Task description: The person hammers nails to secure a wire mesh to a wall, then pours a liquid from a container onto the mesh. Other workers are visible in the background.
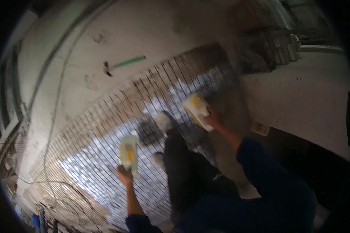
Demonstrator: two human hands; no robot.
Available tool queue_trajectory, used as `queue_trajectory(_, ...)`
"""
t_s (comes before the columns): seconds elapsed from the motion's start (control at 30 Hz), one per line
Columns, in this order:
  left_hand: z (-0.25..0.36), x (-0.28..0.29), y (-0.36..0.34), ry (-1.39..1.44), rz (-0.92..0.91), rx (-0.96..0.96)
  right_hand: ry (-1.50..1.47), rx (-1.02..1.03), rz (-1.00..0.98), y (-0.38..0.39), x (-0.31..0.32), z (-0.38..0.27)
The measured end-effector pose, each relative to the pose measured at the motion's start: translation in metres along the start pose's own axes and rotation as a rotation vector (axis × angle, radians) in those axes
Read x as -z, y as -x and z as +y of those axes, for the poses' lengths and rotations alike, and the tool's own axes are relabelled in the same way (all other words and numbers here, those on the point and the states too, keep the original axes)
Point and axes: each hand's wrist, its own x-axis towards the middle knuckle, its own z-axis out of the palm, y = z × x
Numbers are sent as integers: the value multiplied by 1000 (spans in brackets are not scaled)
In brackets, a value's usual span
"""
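My left hand (125,175) is closed on the lower end of a pale white oblong pack with a yellow patch (128,152). Farther off and to the right, my right hand (213,119) grips the near end of a similar white and yellow pack (195,108). Blur hides whether these are bottles, bags or boxes. Both packs are held up, apart from each other, above a grid of dark parallel bars (90,116). Beneath the bars lies a bright bluish-white, crinkled-looking layer (99,165).
My legs and light-toed shoes (164,121) are between the packs, over the grid. A green-handled hammer (127,62) lies on the concrete floor beyond it. Loose cables (57,89) cross the left side. Stacked slabs (282,48) stand at far right. A small card (260,128) lies right of my right arm.
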Motion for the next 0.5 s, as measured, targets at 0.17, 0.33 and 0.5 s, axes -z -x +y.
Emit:
queue_trajectory(0.17,57,-61,-43,212,-54,277,60,101,-1,-90,-8,61)
queue_trajectory(0.33,75,-94,-64,66,-40,296,-28,149,-166,-152,-1,83)
queue_trajectory(0.5,68,-131,-77,40,13,310,-14,-24,-364,-194,20,106)
